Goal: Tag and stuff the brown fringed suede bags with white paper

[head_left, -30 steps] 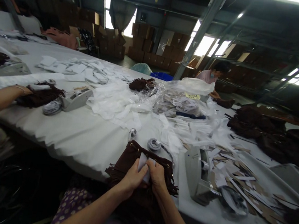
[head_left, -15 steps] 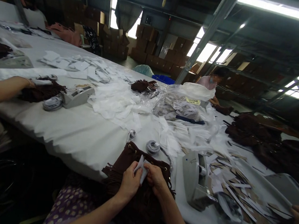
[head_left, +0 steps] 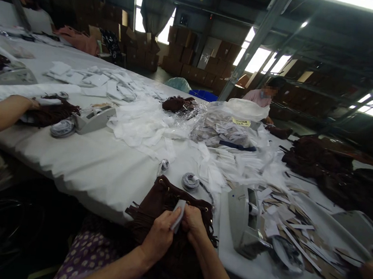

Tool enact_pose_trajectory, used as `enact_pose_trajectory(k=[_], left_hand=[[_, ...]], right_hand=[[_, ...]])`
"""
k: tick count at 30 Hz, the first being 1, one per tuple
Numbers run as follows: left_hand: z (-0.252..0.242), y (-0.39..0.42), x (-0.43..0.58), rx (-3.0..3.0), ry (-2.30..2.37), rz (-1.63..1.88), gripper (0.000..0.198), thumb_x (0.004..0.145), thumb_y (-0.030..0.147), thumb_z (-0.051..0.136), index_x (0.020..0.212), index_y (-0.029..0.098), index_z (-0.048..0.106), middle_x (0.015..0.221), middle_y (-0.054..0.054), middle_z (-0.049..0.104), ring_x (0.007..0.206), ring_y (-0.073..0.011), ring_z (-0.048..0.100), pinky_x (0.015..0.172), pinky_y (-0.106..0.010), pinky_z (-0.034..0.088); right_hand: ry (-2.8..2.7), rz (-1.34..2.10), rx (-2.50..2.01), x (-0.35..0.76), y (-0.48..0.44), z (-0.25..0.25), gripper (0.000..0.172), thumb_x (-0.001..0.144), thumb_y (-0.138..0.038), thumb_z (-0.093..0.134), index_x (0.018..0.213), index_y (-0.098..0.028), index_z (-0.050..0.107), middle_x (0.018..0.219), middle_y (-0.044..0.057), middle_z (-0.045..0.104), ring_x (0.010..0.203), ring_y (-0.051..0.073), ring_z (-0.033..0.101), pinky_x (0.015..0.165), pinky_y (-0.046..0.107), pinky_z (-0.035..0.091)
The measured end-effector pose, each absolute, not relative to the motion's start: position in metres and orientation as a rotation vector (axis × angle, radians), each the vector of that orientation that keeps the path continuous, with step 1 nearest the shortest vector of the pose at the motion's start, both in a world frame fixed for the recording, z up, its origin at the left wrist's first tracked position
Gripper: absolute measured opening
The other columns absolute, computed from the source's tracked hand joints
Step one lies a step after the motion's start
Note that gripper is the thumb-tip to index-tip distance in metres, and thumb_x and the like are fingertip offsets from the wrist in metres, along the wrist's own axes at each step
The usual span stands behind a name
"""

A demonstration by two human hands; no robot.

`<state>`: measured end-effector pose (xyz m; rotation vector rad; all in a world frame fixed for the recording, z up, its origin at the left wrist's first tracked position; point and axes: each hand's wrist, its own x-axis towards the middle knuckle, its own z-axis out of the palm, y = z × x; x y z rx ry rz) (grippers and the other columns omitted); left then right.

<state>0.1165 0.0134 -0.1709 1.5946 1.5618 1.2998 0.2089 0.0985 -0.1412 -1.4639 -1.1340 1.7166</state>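
Observation:
A dark brown fringed suede bag (head_left: 162, 208) hangs over the near edge of the white table (head_left: 97, 165). Both my hands work at its top. My left hand (head_left: 158, 236) and my right hand (head_left: 194, 223) are closed together on a small folded white paper piece (head_left: 179, 209), pinching it against the bag. A grey tape dispenser (head_left: 243, 221) stands just right of my right hand. Two small rolls of tape (head_left: 191, 181) lie just beyond the bag.
White paper sheets (head_left: 148, 126) and a clear plastic sack of tags (head_left: 228, 126) cover the table's middle. Brown bags (head_left: 330, 168) pile at the right. A co-worker's arm (head_left: 2, 113) reaches in at left, another hand (head_left: 372, 270) at far right, a person (head_left: 264, 99) sits across.
The white paper piece has been folded narrower between my fingers and pushed lower against the bag. My hands have stayed at the bag's top.

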Motion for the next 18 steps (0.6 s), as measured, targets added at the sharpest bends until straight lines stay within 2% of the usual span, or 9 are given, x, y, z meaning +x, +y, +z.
enact_pose_trajectory(k=[5,8,11,15,18], left_hand=[[-0.169,0.018,0.115,1.752,1.608,1.077,0.061,0.079,0.003,0.035,0.136,0.021,0.047,0.099,-0.01,0.06,0.089,-0.0199,0.057,0.085,-0.033,0.049],[-0.164,0.023,0.119,1.757,1.715,0.967,0.059,0.078,0.005,0.039,0.134,0.02,0.05,0.095,-0.011,0.059,0.084,-0.0208,0.057,0.081,-0.033,0.049],[-0.154,0.026,0.12,1.694,1.745,0.989,0.054,0.081,0.009,0.039,0.132,0.02,0.052,0.089,-0.011,0.06,0.081,-0.0227,0.058,0.078,-0.034,0.048],[-0.136,0.027,0.113,1.449,1.582,1.166,0.042,0.083,0.025,0.051,0.125,0.022,0.056,0.091,-0.01,0.066,0.083,-0.0237,0.061,0.081,-0.036,0.047],[-0.128,0.03,0.107,0.935,1.466,1.171,0.043,0.08,0.049,0.056,0.109,0.017,0.055,0.075,-0.004,0.065,0.066,-0.019,0.061,0.065,-0.031,0.049]], right_hand=[[-1.057,1.808,-1.401,0.215,0.1,-0.137,0.034,0.066,-0.043,0.058,0.051,-0.022,0.036,0.035,-0.011,0.026,0.03,0.003,0.019,0.031,0.017,0.012],[-1.034,1.861,-1.345,0.219,0.101,-0.135,0.041,0.07,-0.054,0.055,0.053,-0.022,0.035,0.038,-0.012,0.023,0.032,0.003,0.017,0.031,0.017,0.013],[-1.053,1.855,-1.302,0.22,0.1,-0.137,0.046,0.066,-0.056,0.066,0.056,-0.021,0.039,0.039,-0.012,0.027,0.033,0.002,0.018,0.032,0.017,0.01],[-1.068,1.8,-1.277,0.217,0.097,-0.14,0.047,0.062,-0.056,0.073,0.057,-0.019,0.044,0.037,-0.01,0.032,0.032,0.002,0.02,0.033,0.019,0.01],[-1.075,1.751,-1.259,0.214,0.095,-0.142,0.047,0.061,-0.058,0.073,0.057,-0.018,0.048,0.038,-0.008,0.036,0.033,0.004,0.024,0.033,0.021,0.014]])
